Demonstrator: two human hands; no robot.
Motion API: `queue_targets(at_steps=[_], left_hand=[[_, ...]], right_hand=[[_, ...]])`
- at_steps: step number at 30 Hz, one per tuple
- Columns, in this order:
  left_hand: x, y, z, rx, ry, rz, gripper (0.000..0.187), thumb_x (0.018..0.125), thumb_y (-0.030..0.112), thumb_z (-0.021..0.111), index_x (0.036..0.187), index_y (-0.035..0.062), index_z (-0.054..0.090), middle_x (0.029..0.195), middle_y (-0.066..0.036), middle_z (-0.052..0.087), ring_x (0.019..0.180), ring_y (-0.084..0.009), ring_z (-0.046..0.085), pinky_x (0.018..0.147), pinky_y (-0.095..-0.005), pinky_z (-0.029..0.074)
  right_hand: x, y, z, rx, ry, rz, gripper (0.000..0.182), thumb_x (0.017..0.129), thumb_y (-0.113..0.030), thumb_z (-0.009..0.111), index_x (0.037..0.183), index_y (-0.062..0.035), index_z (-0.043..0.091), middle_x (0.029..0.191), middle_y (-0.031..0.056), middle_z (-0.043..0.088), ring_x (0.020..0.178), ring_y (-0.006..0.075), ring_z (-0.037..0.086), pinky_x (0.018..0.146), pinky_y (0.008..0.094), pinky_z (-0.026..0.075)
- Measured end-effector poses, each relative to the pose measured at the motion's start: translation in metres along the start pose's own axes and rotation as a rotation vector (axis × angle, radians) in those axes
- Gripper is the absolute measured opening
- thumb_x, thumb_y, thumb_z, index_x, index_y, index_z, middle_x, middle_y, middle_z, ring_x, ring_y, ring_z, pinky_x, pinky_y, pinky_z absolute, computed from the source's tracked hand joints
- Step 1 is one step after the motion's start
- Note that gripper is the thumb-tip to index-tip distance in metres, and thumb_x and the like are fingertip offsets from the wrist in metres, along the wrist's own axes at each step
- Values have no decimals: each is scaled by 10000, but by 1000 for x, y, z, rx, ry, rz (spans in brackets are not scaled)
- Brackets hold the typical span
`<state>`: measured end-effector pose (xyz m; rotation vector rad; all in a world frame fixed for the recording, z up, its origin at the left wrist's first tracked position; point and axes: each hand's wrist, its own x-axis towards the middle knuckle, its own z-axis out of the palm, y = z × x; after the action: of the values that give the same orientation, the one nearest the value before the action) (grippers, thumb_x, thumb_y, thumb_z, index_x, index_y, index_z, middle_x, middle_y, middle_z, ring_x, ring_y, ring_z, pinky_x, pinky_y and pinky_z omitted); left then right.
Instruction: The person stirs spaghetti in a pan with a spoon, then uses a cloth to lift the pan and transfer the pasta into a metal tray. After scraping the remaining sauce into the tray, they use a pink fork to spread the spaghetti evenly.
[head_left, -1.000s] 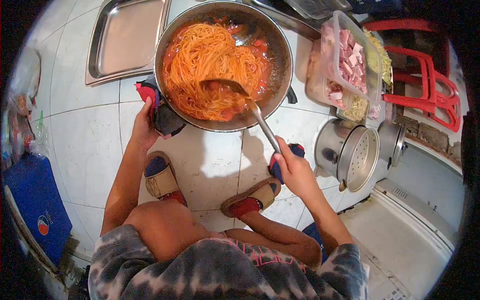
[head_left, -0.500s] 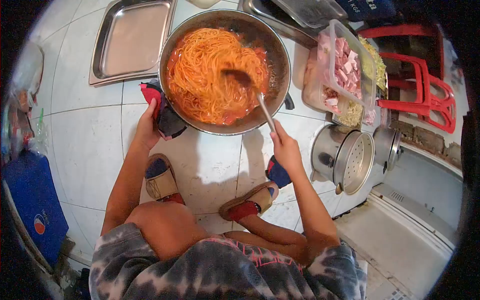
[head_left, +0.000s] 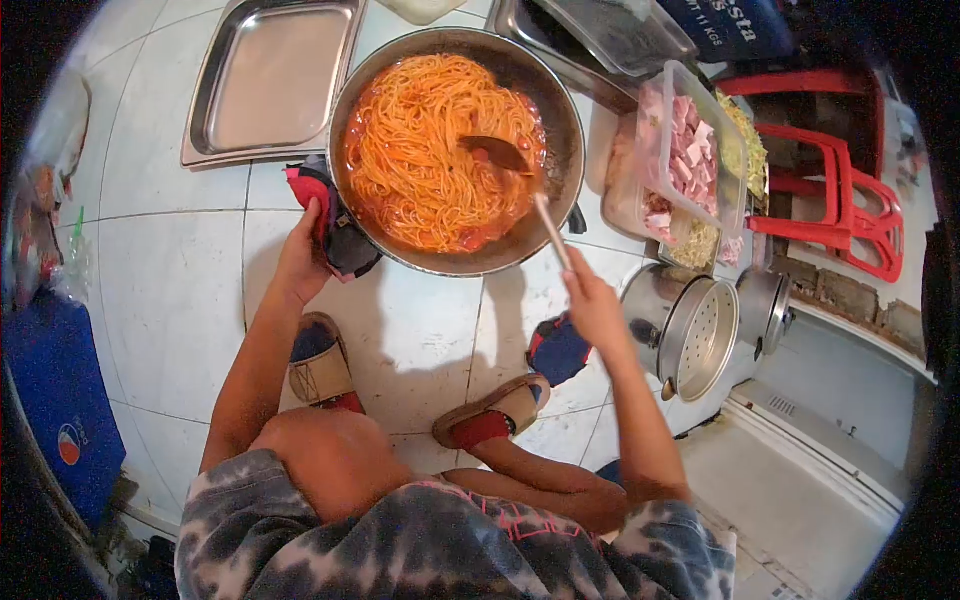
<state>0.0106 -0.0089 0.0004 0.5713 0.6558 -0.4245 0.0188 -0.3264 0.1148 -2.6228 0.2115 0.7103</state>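
Note:
A large pan point(head_left: 455, 268) of spaghetti in orange-red sauce point(head_left: 420, 150) stands in front of me. My left hand point(head_left: 303, 262) is closed around a red-and-black pot holder point(head_left: 345, 245), pressed against the pan's lower left side; whatever handle lies under the cloth is hidden. My right hand point(head_left: 596, 305) grips the pale handle of a cooking spoon point(head_left: 556, 232). The spoon's dark head rests in the noodles, right of the pan's middle. On the floor near my right wrist lies a second pot holder point(head_left: 560, 350), blue with red trim.
A shallow steel tray point(head_left: 200, 135) lies left of the pan. To the right are a plastic container point(head_left: 735, 190) of cubed pink meat, a steel pot point(head_left: 650, 300) beside a perforated steamer insert point(head_left: 708, 345), and a red plastic chair point(head_left: 850, 200). My sandalled feet point(head_left: 325, 375) are below the pan.
The spoon's head has moved slightly right and is less blurred. My right hand has shifted right and down with the handle. My left hand stays on the pot holder.

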Motion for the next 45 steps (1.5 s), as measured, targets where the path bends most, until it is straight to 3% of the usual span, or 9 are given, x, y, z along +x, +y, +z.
queue_targets(at_steps=[2, 5, 7, 12, 21, 30, 32, 38, 45], left_hand=[[-2, -2, -3, 40, -15, -2, 413, 802, 426, 396, 1045, 98, 456, 895, -52, 561, 600, -178, 572, 352, -316, 432], [-3, -4, -1, 273, 14, 41, 397, 820, 356, 411, 1099, 73, 397, 965, -38, 532, 848, -162, 531, 729, -267, 431], [-1, -7, 5, 208, 47, 114, 375, 820, 335, 421, 1089, 74, 402, 976, -36, 528, 835, -154, 532, 700, -267, 440], [-4, 0, 1, 40, 6, 62, 354, 822, 321, 420, 1067, 66, 422, 977, -42, 530, 867, -144, 515, 731, -274, 426], [3, 4, 2, 10, 54, 64, 335, 823, 310, 420, 1056, 69, 434, 973, -41, 533, 874, -148, 512, 769, -282, 404], [6, -5, -2, 1, 61, 91, 337, 821, 326, 413, 1042, 73, 449, 953, -42, 544, 831, -158, 526, 697, -294, 412], [8, -9, -4, 60, 85, 117, 374, 807, 393, 406, 1002, 82, 479, 867, -44, 576, 689, -159, 566, 483, -308, 459], [3, -11, 9, 59, 121, 122, 380, 811, 391, 399, 1002, 74, 486, 892, -52, 570, 751, -165, 556, 604, -311, 455], [8, -7, 8, 38, 83, 62, 364, 795, 393, 427, 977, 83, 485, 841, -49, 568, 655, -161, 552, 475, -299, 412]], right_hand=[[2, 5, -20, -34, 109, -135, 352, 826, -276, 407, 1151, -140, 407, 692, 225, 542, 665, 353, 553, 581, 383, 426], [33, -8, -41, -32, 146, -73, 329, 826, -272, 394, 1121, -132, 439, 787, 241, 536, 761, 363, 534, 662, 390, 416], [76, -11, -44, -38, 166, -81, 324, 827, -275, 374, 1102, -122, 452, 863, 244, 525, 827, 378, 509, 713, 400, 399], [151, -34, -20, -24, 37, -48, 408, 835, -290, 377, 1195, -99, 362, 501, 0, 382, 360, 78, 343, 318, 230, 295], [149, -93, -23, -347, -21, -526, 359, 802, -244, 433, 1148, -153, 413, 799, 190, 560, 717, 350, 546, 656, 352, 423], [85, -110, -42, -619, -250, -608, 393, 767, -178, 471, 1153, -206, 405, 715, 207, 543, 676, 340, 535, 611, 407, 417], [76, -98, -44, -699, -174, -719, 440, 732, -96, 463, 1141, -251, 424, 691, 151, 542, 644, 293, 546, 563, 387, 427], [44, -84, -70, -887, -52, -792, 517, 676, -2, 436, 1099, -298, 469, 665, 69, 516, 591, 232, 540, 503, 346, 427], [23, -63, -108, -949, 38, -595, 425, 699, -70, 493, 1068, -280, 501, 653, 80, 510, 587, 241, 533, 523, 343, 426]])
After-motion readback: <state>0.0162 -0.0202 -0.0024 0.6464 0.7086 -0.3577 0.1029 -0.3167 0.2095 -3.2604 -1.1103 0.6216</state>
